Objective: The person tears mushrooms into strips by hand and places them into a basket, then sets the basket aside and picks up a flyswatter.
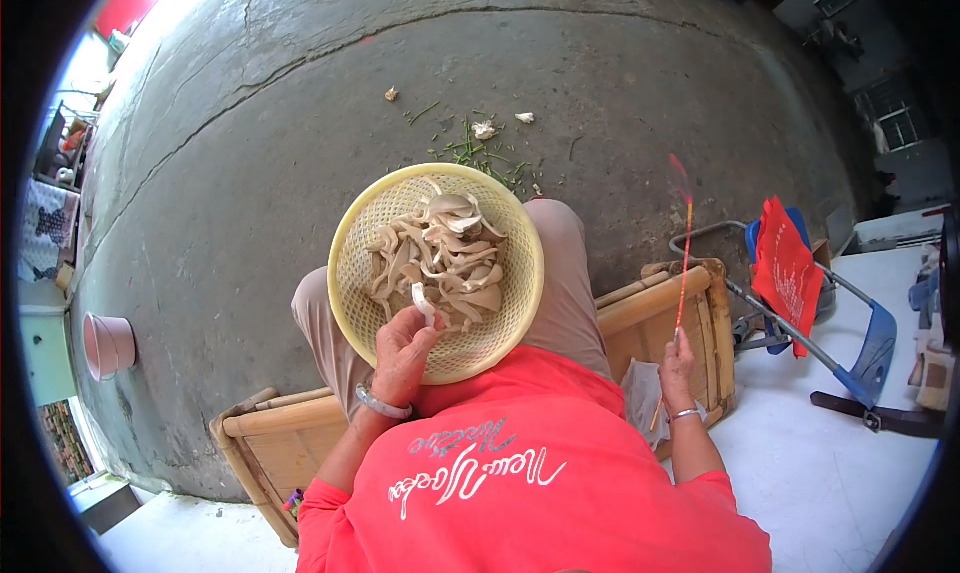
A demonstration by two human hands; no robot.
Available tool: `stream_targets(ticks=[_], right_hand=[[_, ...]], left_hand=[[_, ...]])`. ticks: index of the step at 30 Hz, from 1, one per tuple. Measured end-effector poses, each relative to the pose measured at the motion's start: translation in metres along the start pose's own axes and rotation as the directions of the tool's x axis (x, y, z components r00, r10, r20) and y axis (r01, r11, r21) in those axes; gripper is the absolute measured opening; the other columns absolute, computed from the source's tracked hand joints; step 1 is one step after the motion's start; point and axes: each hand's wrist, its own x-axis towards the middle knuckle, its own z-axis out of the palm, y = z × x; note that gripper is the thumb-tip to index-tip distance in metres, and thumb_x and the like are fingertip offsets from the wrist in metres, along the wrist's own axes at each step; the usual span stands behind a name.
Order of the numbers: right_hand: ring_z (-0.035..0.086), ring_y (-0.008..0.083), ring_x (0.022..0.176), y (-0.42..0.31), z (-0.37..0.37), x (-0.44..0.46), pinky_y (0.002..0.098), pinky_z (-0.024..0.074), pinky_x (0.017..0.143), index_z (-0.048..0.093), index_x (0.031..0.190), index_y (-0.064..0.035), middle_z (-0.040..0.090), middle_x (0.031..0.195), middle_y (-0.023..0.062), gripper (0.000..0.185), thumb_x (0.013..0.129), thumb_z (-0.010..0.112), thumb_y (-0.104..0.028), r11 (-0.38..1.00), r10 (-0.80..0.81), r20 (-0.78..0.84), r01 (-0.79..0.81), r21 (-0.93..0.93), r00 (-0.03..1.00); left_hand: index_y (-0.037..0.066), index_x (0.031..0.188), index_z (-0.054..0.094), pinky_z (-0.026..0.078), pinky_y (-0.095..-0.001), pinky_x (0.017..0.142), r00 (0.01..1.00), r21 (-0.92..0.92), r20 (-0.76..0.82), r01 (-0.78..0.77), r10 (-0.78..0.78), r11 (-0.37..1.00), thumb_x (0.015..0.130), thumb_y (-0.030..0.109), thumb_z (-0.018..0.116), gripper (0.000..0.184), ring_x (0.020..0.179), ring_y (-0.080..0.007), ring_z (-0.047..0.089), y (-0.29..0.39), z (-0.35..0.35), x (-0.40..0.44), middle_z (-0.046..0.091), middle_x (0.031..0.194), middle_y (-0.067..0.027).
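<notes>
A yellow woven plastic basket [343, 263] rests on the lap, with torn grey-brown mushroom pieces [450, 248] heaped inside. My left hand [404, 351], with a bracelet at the wrist, reaches over the near left rim and pinches a pale mushroom piece [422, 301] above the heap. Out to the right, my right hand [677, 370] is closed on a thin red and yellow stick [684, 273], held roughly upright with a blurred pink tip. A crumpled, whitish plastic bag [648, 398] lies beside that hand on the bamboo seat.
Green scraps [480, 158] and white bits lie on the concrete floor [250, 173] beyond the basket. A pink bucket [110, 345] stands at the left. At the right are a metal-framed blue chair [868, 348] with a red cloth [785, 273] and a dark belt [880, 418].
</notes>
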Motion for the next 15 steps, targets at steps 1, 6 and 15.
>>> stream_targets(ticks=[1, 6, 15], right_hand=[[0.055, 0.0172, 0.073, 0.003, -0.001, 0.005, 0.0294, 0.0458, 0.068, 0.044, 0.135, -0.0009, 0.058, 0.086, 0.0056, 0.047, 0.090, 0.047, -0.014, 0.999, 0.002, -0.032, -0.001, 0.043, 0.999], [0.036, 0.0057, 0.049, -0.062, -0.007, 0.004, 0.0232, 0.0335, 0.044, 0.040, 0.140, -0.0084, 0.037, 0.066, -0.0041, 0.050, 0.091, 0.044, -0.014, 0.924, 0.179, 0.021, -0.175, 0.341, 0.984], [0.027, 0.0025, 0.052, -0.133, 0.008, 0.015, 0.0200, 0.0255, 0.045, 0.036, 0.142, -0.0090, 0.028, 0.065, -0.0068, 0.049, 0.094, 0.042, -0.014, 0.915, -0.049, -0.093, 0.082, 0.396, 0.994]], left_hand=[[-0.005, 0.101, 0.059, 0.043, -0.0256, 0.082, 1.000, 0.001, -0.003, 0.000, 0.000, 1.000, 0.080, 0.002, 0.052, 0.023, 0.087, -0.0114, 0.056, -0.001, 0.000, 0.000, 0.062, 0.092, -0.0047], [-0.005, 0.101, 0.059, 0.043, -0.0254, 0.081, 1.000, 0.019, -0.006, 0.003, -0.003, 1.000, 0.079, 0.002, 0.052, 0.024, 0.086, -0.0114, 0.055, 0.000, 0.001, 0.000, 0.061, 0.091, -0.0045], [-0.006, 0.101, 0.058, 0.044, -0.0264, 0.080, 0.999, 0.070, -0.031, 0.023, -0.021, 0.997, 0.078, 0.001, 0.050, 0.026, 0.085, -0.0119, 0.055, -0.002, 0.003, 0.001, 0.061, 0.091, -0.0048]])
